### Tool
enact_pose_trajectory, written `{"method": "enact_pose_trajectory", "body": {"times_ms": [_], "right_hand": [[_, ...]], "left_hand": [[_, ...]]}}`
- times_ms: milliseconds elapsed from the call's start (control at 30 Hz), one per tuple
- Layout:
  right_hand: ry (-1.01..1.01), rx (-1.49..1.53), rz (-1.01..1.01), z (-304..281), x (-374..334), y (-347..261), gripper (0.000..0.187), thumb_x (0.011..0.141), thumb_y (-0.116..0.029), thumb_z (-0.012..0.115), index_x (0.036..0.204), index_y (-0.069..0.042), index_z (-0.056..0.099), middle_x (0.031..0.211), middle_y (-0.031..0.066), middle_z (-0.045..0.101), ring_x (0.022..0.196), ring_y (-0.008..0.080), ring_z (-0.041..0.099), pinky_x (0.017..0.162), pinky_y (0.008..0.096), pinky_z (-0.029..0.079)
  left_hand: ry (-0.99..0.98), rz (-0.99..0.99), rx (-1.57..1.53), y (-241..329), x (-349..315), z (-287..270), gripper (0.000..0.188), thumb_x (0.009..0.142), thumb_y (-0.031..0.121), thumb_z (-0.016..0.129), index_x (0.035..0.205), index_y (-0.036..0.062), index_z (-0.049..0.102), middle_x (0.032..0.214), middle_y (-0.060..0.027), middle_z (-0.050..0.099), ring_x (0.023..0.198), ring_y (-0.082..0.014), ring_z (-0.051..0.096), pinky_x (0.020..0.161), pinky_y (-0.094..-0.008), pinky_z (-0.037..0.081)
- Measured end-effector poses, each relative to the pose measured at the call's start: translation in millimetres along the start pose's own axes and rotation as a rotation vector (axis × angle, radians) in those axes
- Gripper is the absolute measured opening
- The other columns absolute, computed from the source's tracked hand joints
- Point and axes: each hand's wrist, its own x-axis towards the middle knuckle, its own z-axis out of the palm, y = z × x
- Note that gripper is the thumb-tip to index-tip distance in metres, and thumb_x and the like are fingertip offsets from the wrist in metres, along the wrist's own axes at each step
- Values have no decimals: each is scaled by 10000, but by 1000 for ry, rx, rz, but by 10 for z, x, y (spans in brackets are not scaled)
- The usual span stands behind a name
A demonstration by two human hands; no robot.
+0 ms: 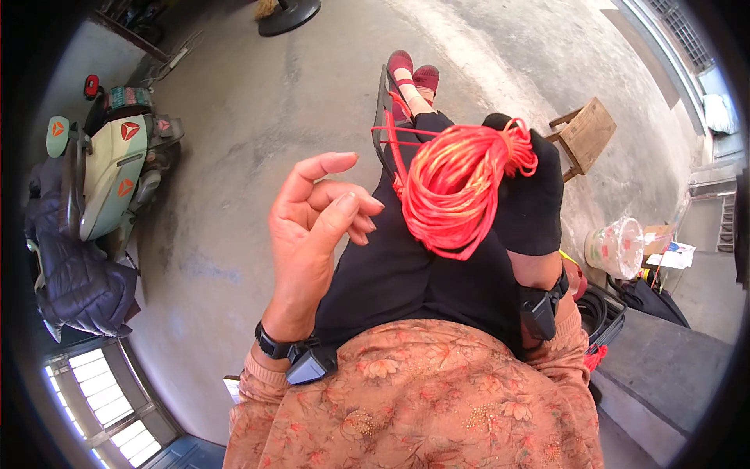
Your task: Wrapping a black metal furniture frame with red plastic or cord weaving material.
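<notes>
My right hand (533, 191), in a black glove, is closed on a bundle of red cord (453, 191). The loops hang to the left of the glove, and their gathered end pokes out at its top. Strands of the cord lead left to a black metal frame (380, 133) beside my lower legs. My left hand (316, 211) is bare and raised left of the bundle, apart from it. Its fingers are loosely curled with gaps between them, and nothing shows in them. Both wrists carry a strapped black device.
A small wooden stool (586, 137) stands beyond my right hand. To the right are a clear plastic-wrapped bucket (617, 246) and a grey ledge (664, 367). A scooter (117, 172) with a dark padded jacket (86, 289) is at the left. A black round base (289, 16) stands far ahead.
</notes>
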Motion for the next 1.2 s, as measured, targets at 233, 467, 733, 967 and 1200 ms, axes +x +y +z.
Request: {"method": "enact_pose_trajectory", "body": {"times_ms": [233, 467, 733, 967, 1200], "right_hand": [[-115, -417, -18, 245, 209, 21, 429, 874, -58, 597, 1288, 12, 506, 1200, 76, 595, 1044, 147, 592, 892, 288, 479], [93, -277, 100, -68, 311, 182, 414, 800, -36, 644, 1205, -3, 563, 1163, 101, 563, 1054, 191, 557, 895, 296, 439], [169, -91, -107, -393, -136, -195, 381, 813, -82, 657, 1179, -10, 579, 1089, 78, 599, 991, 164, 575, 862, 298, 458], [121, -252, -156, -168, -661, -530, 356, 824, -123, 669, 1155, -17, 594, 1025, 57, 630, 937, 141, 591, 833, 299, 475], [82, -784, 69, 218, -130, 284, 343, 822, -202, 688, 1109, -35, 603, 913, 60, 667, 840, 156, 632, 767, 320, 500]], "left_hand": [[-87, -176, -216, -76, -18, 55, 329, 922, 132, 572, 1217, -1, 511, 844, -113, 666, 678, -115, 616, 591, -221, 500], [-18, -243, -123, -222, -62, -49, 295, 919, 133, 554, 1176, -9, 522, 804, -111, 647, 632, -117, 596, 554, -231, 507], [-357, -447, -396, -344, 15, 108, 295, 915, 249, 562, 1085, 9, 544, 1000, -190, 649, 844, -220, 666, 633, -266, 542], [-431, -338, -1087, -351, 176, -1, 343, 925, 335, 545, 1144, 72, 529, 1171, -110, 533, 1112, -212, 457, 746, -314, 486], [-124, -546, -934, -533, -432, -526, 367, 947, 323, 507, 1210, 67, 498, 888, -72, 527, 786, -190, 477, 590, -285, 449]]}}
